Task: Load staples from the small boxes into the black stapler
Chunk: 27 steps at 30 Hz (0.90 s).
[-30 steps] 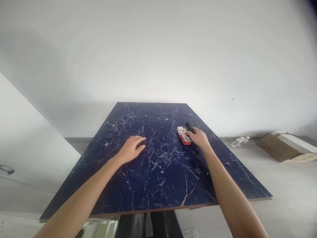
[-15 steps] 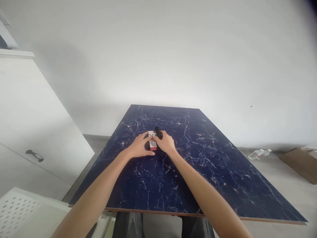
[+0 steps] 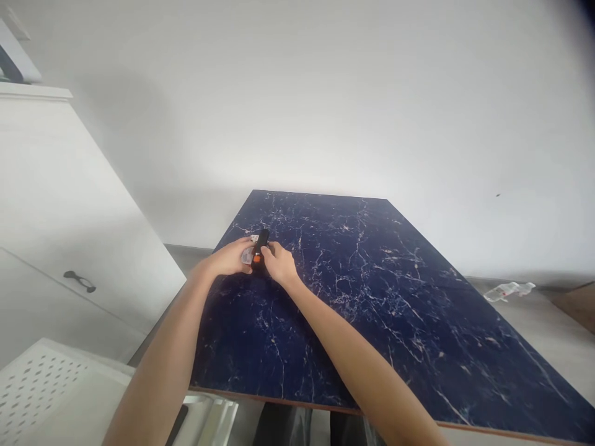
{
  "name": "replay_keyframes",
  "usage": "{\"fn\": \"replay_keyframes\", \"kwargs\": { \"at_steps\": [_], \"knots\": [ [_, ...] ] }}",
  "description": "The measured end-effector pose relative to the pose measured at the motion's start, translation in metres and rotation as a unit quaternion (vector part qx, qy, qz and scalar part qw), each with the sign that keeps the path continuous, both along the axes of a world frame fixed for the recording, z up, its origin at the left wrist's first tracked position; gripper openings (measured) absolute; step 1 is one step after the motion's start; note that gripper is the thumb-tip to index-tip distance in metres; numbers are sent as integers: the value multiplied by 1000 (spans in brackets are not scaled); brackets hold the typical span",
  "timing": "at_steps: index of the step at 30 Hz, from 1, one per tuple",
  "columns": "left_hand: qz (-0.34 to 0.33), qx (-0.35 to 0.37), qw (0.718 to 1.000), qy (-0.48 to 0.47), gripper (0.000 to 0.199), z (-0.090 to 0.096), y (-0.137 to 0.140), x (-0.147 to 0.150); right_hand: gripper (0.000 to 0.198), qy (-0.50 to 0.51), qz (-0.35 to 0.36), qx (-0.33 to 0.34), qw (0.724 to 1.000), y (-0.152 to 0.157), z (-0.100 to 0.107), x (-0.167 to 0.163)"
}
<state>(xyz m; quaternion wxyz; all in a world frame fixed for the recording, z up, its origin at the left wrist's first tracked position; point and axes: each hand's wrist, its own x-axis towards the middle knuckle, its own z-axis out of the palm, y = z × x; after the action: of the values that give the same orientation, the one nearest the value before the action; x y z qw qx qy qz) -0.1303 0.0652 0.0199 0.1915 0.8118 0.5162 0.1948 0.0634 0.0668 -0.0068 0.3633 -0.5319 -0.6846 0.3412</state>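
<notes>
Over the left part of the dark blue marble-patterned table (image 3: pixel 353 291), my two hands are close together. My left hand (image 3: pixel 225 257) curls round a small whitish box (image 3: pixel 246 255), fingers on its far end and thumb near its close end. In my right hand (image 3: pixel 281 263) is a long black object (image 3: pixel 262 239) with an orange patch; the thumb lies on top of it. The black object stands tilted right beside the box and covers part of it. Its exact kind is too small to make out.
A white cabinet (image 3: pixel 79 198) with a dark handle stands at the left. Below it is a white perforated bin (image 3: pixel 41 384). Clear plastic bottles (image 3: pixel 509 291) and a brown cardboard piece (image 3: pixel 579 306) lie on the floor at the right. A bare wall rises behind the table.
Both hands have shifted left across the table with the box and the black object. The black object now overlaps the box, its orange patch showing. The view has turned slightly.
</notes>
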Motion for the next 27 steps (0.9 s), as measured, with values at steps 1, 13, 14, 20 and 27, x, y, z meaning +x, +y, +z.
{"fn": "replay_keyframes", "kwargs": {
  "at_steps": [1, 13, 14, 20, 27],
  "knots": [
    [-2, -17, 1000, 5, 78, 4, -2, -3, 30, 29, 9, 1, 1000, 1, -4, 1],
    [74, -133, 987, 51, 69, 18, -16, -1, 25, 208, -13, -14, 978, 8, -28, 7],
    [79, -121, 988, 62, 69, 19, -16, 2, 25, 204, -12, -14, 979, 7, -28, 7],
    [121, -63, 987, 81, 45, 23, -17, 1, 24, 206, -15, -25, 978, 6, -25, 8],
    [217, 239, 935, -151, 41, 29, -19, 24, 33, 280, -17, 10, 960, 1, -9, 22]
  ]
}}
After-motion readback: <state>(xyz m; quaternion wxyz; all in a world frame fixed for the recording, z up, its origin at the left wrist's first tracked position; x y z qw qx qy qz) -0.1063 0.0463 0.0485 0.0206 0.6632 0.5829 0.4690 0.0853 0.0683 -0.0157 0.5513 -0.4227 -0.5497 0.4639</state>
